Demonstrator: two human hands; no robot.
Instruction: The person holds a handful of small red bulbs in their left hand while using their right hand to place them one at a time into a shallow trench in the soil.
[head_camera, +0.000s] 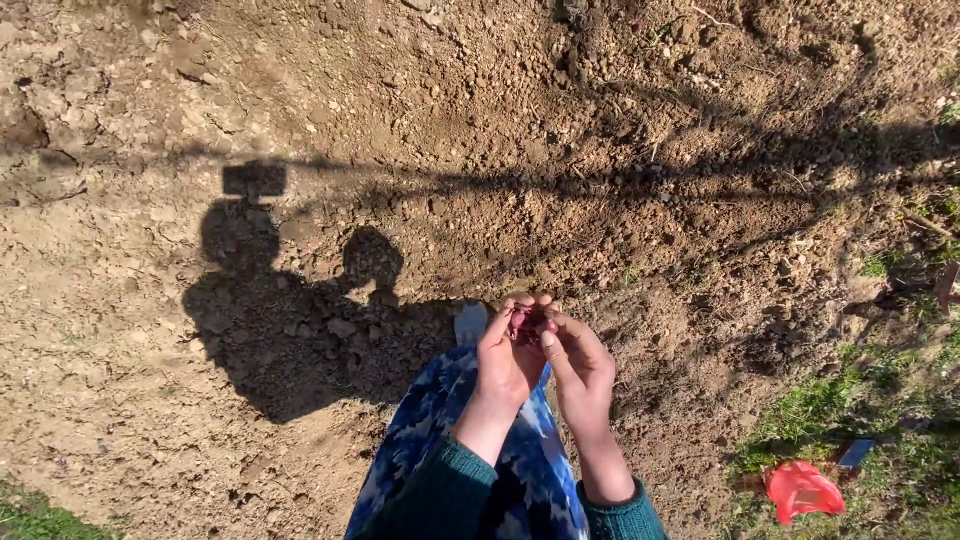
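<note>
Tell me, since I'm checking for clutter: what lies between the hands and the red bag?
In the head view, only bare tilled soil separates the hands from the red bag, with grass near the bag.

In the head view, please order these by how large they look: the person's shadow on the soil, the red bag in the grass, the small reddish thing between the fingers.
1. Person's shadow: largest.
2. Red bag.
3. Small reddish thing: smallest, though nearest the camera, held by both the left hand and the right hand.

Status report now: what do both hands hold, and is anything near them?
Left hand and right hand together, pinching a small reddish thing. Tilled soil below. Red bag lies apart, on grass.
</note>
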